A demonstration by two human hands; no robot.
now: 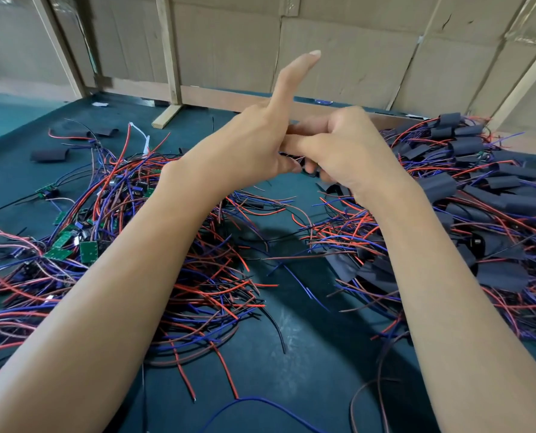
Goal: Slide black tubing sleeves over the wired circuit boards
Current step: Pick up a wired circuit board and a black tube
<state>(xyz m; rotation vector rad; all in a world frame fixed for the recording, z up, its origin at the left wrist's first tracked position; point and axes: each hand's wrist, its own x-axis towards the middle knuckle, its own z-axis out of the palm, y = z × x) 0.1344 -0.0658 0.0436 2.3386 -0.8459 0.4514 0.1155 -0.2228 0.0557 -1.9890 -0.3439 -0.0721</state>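
Hands at frame centre, raised above the green work surface [291,354]. We log the left hand [251,145] with its index finger straight up and its thumb closed onto a small dark item with wires [304,165], which the right hand [345,145] also grips with curled fingers. Whether that item is board, sleeve or both we cannot tell — the fingers hide most of it.

Stock, left of frame: unsleeved circuit boards [88,250], green, tangled in red, blue and black wires [198,276]. Stock, right of frame: sleeved boards [466,145] heaped to the upper right, with flat black sleeve pieces [501,276] lower down. Loose sleeves [49,155] lie at upper left, well apart from the hands.

Handling note, our judgement: we gather the leads into one bunch first, so none snags the tube mouth; we squeeze the flat sleeve open; we feed leads, then board, straight along the tube axis — no twisting; we stop once the board looks fully covered with leads trailing free.

Backdrop: cardboard panels [338,51] on wooden battens [170,57].

Markings: no brand, label or legible writing anywhere we can see.
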